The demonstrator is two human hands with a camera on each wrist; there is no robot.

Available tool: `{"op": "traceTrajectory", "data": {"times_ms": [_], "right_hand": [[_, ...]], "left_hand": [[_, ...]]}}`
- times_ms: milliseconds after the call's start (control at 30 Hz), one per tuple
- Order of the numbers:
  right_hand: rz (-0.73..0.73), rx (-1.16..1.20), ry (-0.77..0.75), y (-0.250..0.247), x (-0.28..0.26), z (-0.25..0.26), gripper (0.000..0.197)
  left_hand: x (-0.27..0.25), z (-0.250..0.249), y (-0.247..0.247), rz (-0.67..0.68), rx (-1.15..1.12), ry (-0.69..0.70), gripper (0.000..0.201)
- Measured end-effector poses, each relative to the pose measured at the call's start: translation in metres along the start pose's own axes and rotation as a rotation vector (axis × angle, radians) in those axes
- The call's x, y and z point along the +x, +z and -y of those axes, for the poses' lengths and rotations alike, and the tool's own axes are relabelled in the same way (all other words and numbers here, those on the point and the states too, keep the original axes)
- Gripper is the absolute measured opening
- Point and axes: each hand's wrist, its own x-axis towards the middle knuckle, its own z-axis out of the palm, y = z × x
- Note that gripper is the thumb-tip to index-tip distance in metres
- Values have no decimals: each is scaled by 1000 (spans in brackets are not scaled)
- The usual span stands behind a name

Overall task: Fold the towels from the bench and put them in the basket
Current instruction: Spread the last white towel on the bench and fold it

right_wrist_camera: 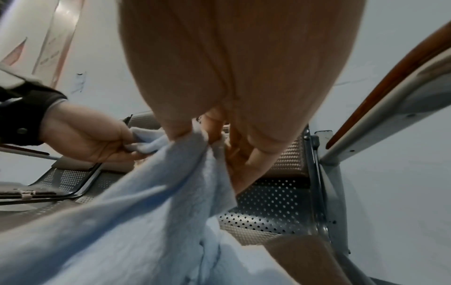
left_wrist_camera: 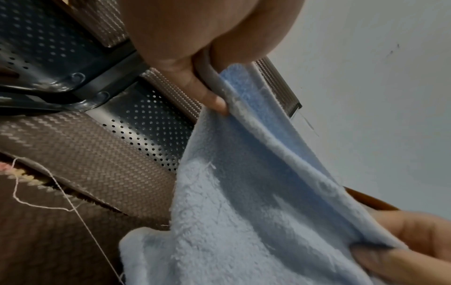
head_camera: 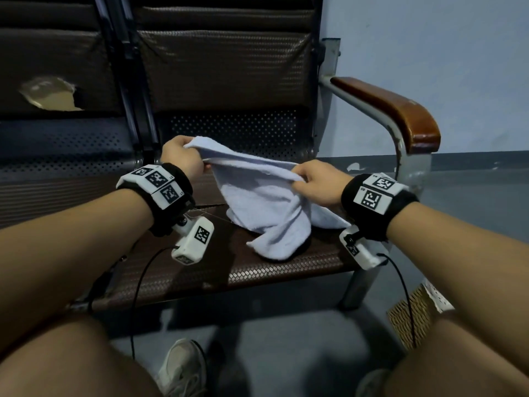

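both hands pinch 1 edge of the pale blue towel (head_camera: 257, 196): left hand (head_camera: 180, 159) at a corner, right hand (head_camera: 320, 181) further along. the rest droops onto the bench seat (head_camera: 286, 270). looks light, floppy, grippy terry, so i'd hold the corners. basket (head_camera: 412, 313) sits on the floor to the right.

Dim room, pale blue wall (head_camera: 429, 53), grey floor (head_camera: 286, 339). Brown woven seat pad (head_camera: 272, 270), perforated metal backrest (head_camera: 229, 124), wooden armrest (head_camera: 395, 110), torn neighbouring pad (head_camera: 48, 93).
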Motion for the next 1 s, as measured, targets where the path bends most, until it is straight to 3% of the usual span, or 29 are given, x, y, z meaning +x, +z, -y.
{"op": "traceTrajectory", "data": {"times_ms": [167, 333, 433, 567, 667, 800, 1000], "right_hand": [[-13, -238, 57, -4, -3, -9, 23], [-165, -311, 120, -14, 0, -21, 42], [-236, -275, 97, -22, -4, -26, 27], [-127, -280, 25, -12, -10, -20, 9], [-34, -327, 16, 0, -10, -16, 17], [-66, -379, -10, 0, -5, -14, 38], [171, -478, 19, 21, -18, -19, 23]], "left_hand": [[1, 3, -6, 12, 88, 75, 35], [3, 0, -15, -5, 102, 103, 12], [5, 4, -24, -32, 60, 81, 10], [8, 10, -27, 6, -41, 43, 26], [10, 10, -30, -10, -83, 32, 28], [12, 10, -36, -43, -38, 83, 29], [12, 7, -52, 1, -64, 72, 29]]}}
